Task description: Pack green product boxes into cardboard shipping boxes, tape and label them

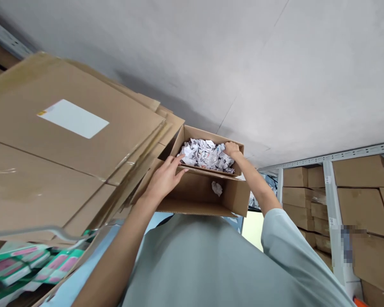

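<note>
Reaching with the right hand (232,149) into the right end of the paper-filled box (192,133), fingers curled down beside the crumpled paper (208,154). Cannot tell, with fingertips hidden, whether grasping a wad or only pressing. Resting the left hand (166,175) at the near left corner of the same box, loosely spread, thumb apart from fingers, probably to steady the rim. Heaped between the box's walls, perhaps to stop loose pieces from scattering.

Just on the near side of the paper-filled box: a second open box (192,187), close against the shirt (205,251), likely for short reach. Inside, one small wad (216,189).

Left of the paper-filled box: cardboard sheets (60,157), layered flat, presumably to save room. Farther out, lower left: green-and-pink packs (16,264), blurred. Well off to the right: shelving (334,213) with closed cartons (365,209), piled high, seemingly for storage.
</note>
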`<state>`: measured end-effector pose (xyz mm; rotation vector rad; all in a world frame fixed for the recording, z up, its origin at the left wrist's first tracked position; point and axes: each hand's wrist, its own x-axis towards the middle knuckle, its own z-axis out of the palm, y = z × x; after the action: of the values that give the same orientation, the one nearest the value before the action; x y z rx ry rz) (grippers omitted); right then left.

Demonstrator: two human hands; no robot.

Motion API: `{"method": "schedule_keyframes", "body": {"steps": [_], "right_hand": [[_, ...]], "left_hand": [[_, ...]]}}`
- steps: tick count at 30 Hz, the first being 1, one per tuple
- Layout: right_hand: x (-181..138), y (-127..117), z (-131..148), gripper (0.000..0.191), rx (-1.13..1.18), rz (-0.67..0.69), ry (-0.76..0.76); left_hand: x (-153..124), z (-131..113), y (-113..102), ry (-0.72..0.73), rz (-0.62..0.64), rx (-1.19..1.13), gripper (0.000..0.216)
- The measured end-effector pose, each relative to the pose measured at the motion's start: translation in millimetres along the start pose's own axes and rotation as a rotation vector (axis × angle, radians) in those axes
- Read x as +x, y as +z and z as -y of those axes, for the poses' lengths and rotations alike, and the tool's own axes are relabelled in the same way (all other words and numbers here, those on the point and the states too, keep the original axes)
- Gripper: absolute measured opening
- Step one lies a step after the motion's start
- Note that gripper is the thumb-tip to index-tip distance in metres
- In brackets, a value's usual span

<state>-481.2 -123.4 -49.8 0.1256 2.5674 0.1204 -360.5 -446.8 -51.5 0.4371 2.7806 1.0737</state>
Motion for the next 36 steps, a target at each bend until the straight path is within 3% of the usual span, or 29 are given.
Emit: {"method": "schedule_keyframes", "body": {"steps": [5, 10, 13, 18, 20, 23, 27, 30, 33, 36], "right_hand": [[-1, 7, 3, 0.033, -0.014, -0.006, 0.015], [-32, -5, -2, 0.031, 0.005, -0.104, 0.003], [-73, -16, -13, 0.029, 0.112, -0.242, -0.024], [-176, -19, -22, 0.033, 0.5, -0.51, -0.12], [-216, -12, -16, 0.037, 0.631, -0.53, -0.186], [-252, 7, 5, 0.03, 0.682, -0.436, -0.246], [-256, 39, 38, 0.017, 0.562, -0.253, -0.186], [-248, 51, 49, 0.025, 0.46, -0.163, -0.146], [-248, 44, 45, 0.028, 0.457, -0.16, -0.173], [-242, 21, 32, 0.022, 0.491, -0.25, -0.209]], "left_hand": [[-1, 0, 0, -0.013, 0.018, -0.008, 0.055], [-1, 2, 3, -0.001, -0.017, 0.011, 0.056], [-1, 2, 4, -0.007, -0.014, 0.026, 0.056], [-1, -1, 5, -0.007, -0.015, 0.044, 0.055], [0, -2, 5, -0.005, -0.018, 0.053, 0.055], [1, -3, 6, -0.003, -0.018, 0.056, 0.055], [2, -3, 6, -0.01, -0.006, 0.048, 0.055], [2, -3, 5, -0.003, -0.014, 0.045, 0.054], [1, -4, 4, 0.002, -0.013, 0.046, 0.054], [0, -5, 4, 0.0, -0.007, 0.048, 0.054]]}}
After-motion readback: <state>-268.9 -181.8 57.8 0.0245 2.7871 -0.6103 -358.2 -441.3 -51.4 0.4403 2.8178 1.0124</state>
